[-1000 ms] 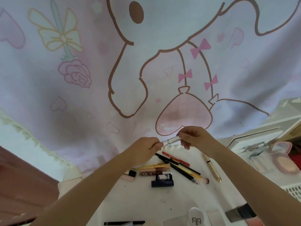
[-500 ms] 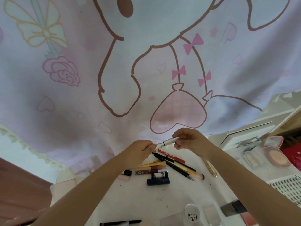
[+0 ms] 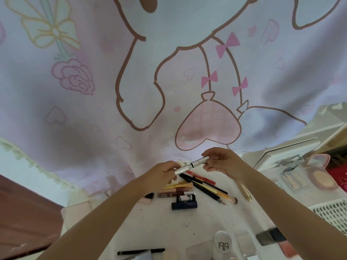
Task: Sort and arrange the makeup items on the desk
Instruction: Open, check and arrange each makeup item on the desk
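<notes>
A slim silver makeup pen [image 3: 191,164] is held in the air above the white desk [image 3: 169,226], one end in each hand. My left hand [image 3: 162,172] grips its lower left end and my right hand [image 3: 220,162] pinches its upper right end. A dark seam shows at the pen's middle. Below them lies a pile of makeup: a red pencil [image 3: 201,178], black pencils [image 3: 201,188], a yellow brush [image 3: 217,193], brown tubes [image 3: 173,194], a navy tube [image 3: 184,205] and a gold tube [image 3: 245,191].
A cartoon-print curtain [image 3: 169,72] hangs behind the desk. A white organiser [image 3: 281,147] and a pink compact [image 3: 321,175] stand at the right, with a perforated white tray [image 3: 334,214] nearer. A round white lid [image 3: 223,242] and a black pen [image 3: 140,252] lie at the front.
The silver pen has tilted slightly, its left end lower in my left hand. Both hands stay on it. The camera view has shifted a little.
</notes>
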A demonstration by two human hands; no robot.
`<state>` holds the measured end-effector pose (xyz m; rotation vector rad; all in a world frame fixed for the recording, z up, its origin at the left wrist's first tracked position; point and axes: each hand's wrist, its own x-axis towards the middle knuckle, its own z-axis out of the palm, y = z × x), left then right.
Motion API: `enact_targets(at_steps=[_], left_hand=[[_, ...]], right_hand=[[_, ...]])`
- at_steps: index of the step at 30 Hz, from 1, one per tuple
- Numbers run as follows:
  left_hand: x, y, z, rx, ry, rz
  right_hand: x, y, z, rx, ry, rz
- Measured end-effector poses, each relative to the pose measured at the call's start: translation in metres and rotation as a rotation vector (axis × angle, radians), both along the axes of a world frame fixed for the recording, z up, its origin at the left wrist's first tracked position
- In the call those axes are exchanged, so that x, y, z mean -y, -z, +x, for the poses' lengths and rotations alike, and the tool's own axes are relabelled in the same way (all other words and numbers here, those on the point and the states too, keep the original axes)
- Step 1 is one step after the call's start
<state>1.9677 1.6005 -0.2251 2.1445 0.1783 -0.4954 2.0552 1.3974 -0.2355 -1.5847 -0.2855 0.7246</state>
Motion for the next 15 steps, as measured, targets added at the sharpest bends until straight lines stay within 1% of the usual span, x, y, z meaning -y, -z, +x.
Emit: enact_targets(at_steps=[2, 6, 8, 10, 11, 13, 15], left_hand=[[-0.001, 0.004, -0.002, 0.008, -0.017, 0.0], [-0.008, 0.009, -0.006, -0.037, -0.047, -0.086], [-0.008, 0.01, -0.007, -0.023, -0.088, -0.089], [-0.005, 0.013, -0.006, 0.021, -0.185, -0.129], [-0.002, 0.015, -0.006, 0.046, -0.231, -0.146], [0.006, 0.022, -0.006, 0.105, -0.282, -0.136], [0.017, 0.028, -0.007, 0.174, -0.266, -0.083]], right_hand=[[0.001, 0.002, -0.001, -0.012, 0.023, 0.003], [0.002, 0.004, -0.004, -0.069, 0.07, 0.023], [0.0, 0.005, -0.007, -0.165, 0.151, 0.112], [-0.005, 0.012, -0.014, -0.312, 0.262, 0.222], [-0.008, 0.016, -0.018, -0.365, 0.289, 0.227], [-0.014, 0.024, -0.029, -0.403, 0.255, 0.115], [-0.018, 0.033, -0.036, -0.423, 0.221, 0.027]])
